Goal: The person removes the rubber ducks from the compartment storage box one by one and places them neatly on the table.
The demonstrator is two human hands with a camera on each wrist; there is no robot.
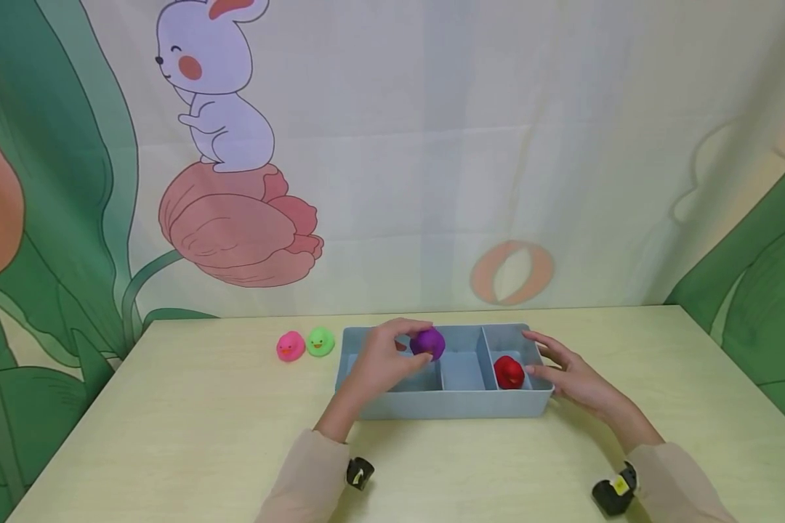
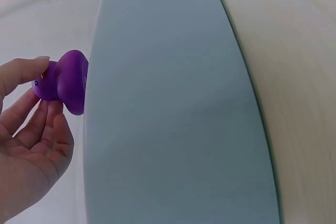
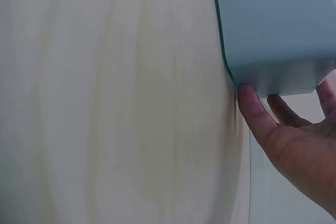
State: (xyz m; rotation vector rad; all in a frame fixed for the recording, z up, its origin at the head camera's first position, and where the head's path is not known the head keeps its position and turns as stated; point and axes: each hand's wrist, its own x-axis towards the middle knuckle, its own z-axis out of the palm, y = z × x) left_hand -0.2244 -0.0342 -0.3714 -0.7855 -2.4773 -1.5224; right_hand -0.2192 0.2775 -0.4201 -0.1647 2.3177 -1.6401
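My left hand [image 1: 384,361] pinches a purple rubber duck [image 1: 428,343] between thumb and fingertips, above a blue-grey divided box [image 1: 454,405]. In the left wrist view the duck [image 2: 72,82] shows beside the box wall [image 2: 168,103], its base hidden in part behind that wall. At the box's right end, my right hand [image 1: 578,379] holds the end wall, with thumb and forefinger over the rim and other fingers against the outside. A red toy [image 1: 509,373], its shape partly unclear, lies in the right compartment near the thumb.
Left of the box, a pink rubber duck [image 1: 291,346] and a green rubber duck [image 1: 320,341] stand side by side on the pale wooden table [image 1: 190,421]. A printed curtain [image 1: 392,181] hangs behind the table's far edge.
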